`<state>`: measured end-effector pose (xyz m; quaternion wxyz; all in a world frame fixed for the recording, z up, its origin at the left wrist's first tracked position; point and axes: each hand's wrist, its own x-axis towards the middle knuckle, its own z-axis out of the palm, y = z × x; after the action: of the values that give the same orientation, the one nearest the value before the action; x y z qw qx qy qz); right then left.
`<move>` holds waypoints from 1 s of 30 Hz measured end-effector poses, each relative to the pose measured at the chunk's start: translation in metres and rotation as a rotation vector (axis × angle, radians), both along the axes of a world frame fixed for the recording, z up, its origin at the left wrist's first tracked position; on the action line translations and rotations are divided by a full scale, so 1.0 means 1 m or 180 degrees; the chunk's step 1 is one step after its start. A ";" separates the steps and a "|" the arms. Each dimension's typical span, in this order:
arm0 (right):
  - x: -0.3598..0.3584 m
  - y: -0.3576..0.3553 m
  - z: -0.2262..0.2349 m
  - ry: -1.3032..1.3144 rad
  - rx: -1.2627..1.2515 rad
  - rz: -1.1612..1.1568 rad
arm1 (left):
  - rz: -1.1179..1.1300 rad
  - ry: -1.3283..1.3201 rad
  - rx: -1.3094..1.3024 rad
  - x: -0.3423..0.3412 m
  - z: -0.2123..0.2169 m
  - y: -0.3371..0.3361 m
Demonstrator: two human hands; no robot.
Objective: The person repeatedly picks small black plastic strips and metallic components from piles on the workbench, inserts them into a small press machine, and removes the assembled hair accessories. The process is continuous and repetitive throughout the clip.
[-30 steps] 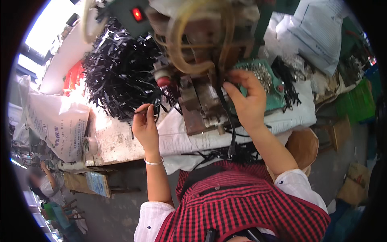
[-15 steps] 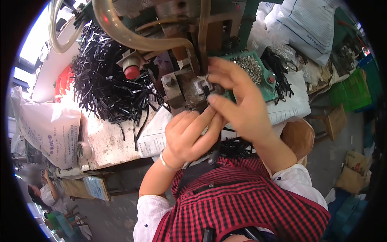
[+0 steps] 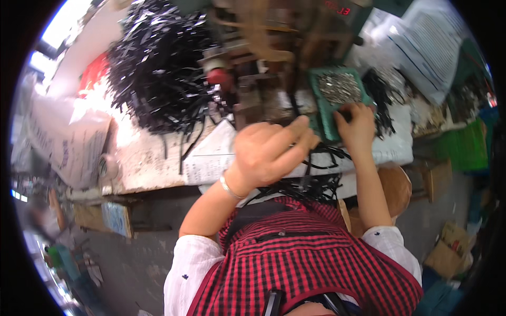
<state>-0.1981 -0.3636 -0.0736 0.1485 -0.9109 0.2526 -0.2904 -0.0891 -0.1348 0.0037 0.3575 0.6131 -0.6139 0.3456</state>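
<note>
My left hand (image 3: 271,152), with a bracelet at its wrist, is closed in front of the bench machine (image 3: 258,100). Its thumb and fingers pinch a black strip (image 3: 293,103) that runs up toward the machine's work area. Motion blur hides the strip's far end. To the right, my right hand (image 3: 358,128) reaches over a green tray (image 3: 328,125) that holds a heap of small shiny metal pieces (image 3: 339,87). Its thumb and fingertips are drawn together at the heap's near side. Whatever lies between them is too small to make out.
A big pile of black strips (image 3: 158,68) lies left of the machine, by a red button (image 3: 219,77). More strips (image 3: 382,100) lie right of the tray, others (image 3: 311,187) at the bench's front edge. White sacks (image 3: 68,137) and a tape roll (image 3: 108,167) stand left.
My right hand has left the machine's work area and moved right to the green tray. My left hand has shifted slightly right, still pinching the strip. The whole view has shifted.
</note>
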 end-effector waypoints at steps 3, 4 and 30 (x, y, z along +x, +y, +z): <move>0.007 -0.002 -0.005 0.0170 -0.0116 0.0031 | 0.0102 0.0676 0.0143 -0.016 0.005 0.011; 0.007 -0.002 -0.002 0.0166 -0.0074 0.0066 | 0.0089 0.0896 0.0050 -0.023 0.003 0.015; 0.013 -0.005 0.012 0.0204 0.0244 -0.0295 | 0.3198 0.2281 0.1667 0.091 0.003 0.204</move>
<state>-0.1854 -0.3689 -0.0617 0.1616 -0.9007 0.3101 -0.2577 0.0016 0.0696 0.0063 0.1744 0.9677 -0.1608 0.0846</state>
